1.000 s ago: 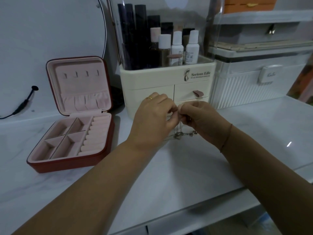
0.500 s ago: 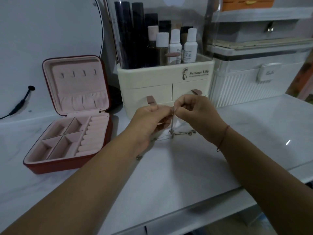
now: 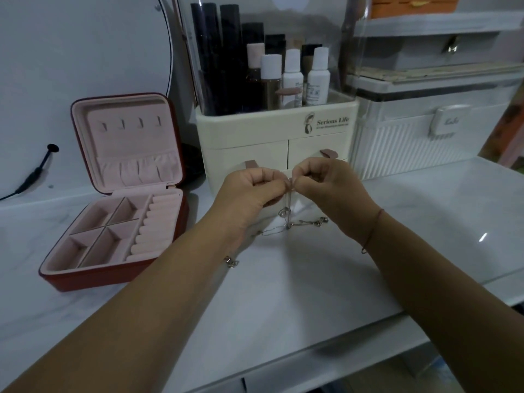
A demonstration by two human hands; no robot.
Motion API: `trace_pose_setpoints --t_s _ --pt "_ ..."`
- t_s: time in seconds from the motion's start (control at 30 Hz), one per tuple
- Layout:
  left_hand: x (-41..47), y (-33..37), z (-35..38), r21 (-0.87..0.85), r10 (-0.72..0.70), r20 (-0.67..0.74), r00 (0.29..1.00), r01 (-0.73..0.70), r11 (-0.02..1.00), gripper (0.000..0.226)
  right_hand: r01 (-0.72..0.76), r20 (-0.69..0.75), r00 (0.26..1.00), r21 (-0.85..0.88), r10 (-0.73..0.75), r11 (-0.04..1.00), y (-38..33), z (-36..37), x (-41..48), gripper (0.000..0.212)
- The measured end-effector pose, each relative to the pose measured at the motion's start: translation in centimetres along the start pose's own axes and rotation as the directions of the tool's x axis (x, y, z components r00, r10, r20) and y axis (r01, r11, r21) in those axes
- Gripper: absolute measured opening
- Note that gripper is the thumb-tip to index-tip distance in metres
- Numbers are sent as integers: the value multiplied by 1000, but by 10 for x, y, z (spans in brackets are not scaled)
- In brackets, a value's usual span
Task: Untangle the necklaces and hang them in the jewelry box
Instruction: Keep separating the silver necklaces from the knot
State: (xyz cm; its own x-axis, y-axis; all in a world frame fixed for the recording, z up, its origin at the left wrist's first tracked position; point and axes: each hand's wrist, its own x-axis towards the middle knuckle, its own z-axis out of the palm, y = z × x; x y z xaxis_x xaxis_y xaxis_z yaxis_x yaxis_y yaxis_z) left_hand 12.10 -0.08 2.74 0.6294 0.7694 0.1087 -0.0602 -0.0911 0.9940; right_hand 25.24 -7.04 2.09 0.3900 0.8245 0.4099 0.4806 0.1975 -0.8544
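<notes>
Pinching from both sides, left grip [image 3: 249, 191] and right grip [image 3: 331, 188] meet fingertip to fingertip above the tabletop [image 3: 312, 293]. Each is closed on the necklaces [image 3: 288, 222] at the top of one thin strand. A second ago I had both hands low over the tangle. Since then they have come up, and that strand now runs straight down from the fingers, with a pendant [image 3: 284, 213] hanging on it just above the heap. The rest of the chain lies on the tabletop under the wrists, one end trailing to a charm [image 3: 231, 262] beside the left forearm. I read this as one necklace starting to pull free, though the knot low down looks unsolved. The box [image 3: 99, 280] sits open well to the left, its lid hooks [image 3: 130, 123] bare, so nothing is hung yet.
</notes>
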Motion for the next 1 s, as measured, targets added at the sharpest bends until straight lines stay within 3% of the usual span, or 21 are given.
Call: trace_pose_setpoints --t_s 0.13,0.27,0.43,0.5,0.6,0.8,0.93,1.0 --pt "0 1 1 -26 -5 21 1000 5 1000 11 -7 -4 1000 85 8 996 1 -5 3 14" --pt "1 2 -2 -70 -6 -3 1000 6 998 9 19 18 1000 145 -22 989 2 -3 3 28" --pt "1 2 -2 44 64 16 998 -65 997 8 8 28 1000 152 -13 988 0 -3 2 22" --pt "1 1 -2 57 69 6 998 -69 996 7 13 37 999 124 -17 992 -2 -3 1 13" --pt "2 1 -4 117 76 -6 997 -75 990 6 14 56 998 81 -18 997 0 -4 1 22" --pt "-2 3 -2 280 146 -57 988 -125 952 9 65 54 997 -54 -62 996 0 0 0 16" --pt "-2 5 -1 52 -49 -58 997 52 997 13 115 47 993 -87 -111 990 0 0 -1 9" --pt "-1 3 -2 70 -54 -77 996 59 996 14 127 55 991 -86 -123 988 -1 1 -1 13"
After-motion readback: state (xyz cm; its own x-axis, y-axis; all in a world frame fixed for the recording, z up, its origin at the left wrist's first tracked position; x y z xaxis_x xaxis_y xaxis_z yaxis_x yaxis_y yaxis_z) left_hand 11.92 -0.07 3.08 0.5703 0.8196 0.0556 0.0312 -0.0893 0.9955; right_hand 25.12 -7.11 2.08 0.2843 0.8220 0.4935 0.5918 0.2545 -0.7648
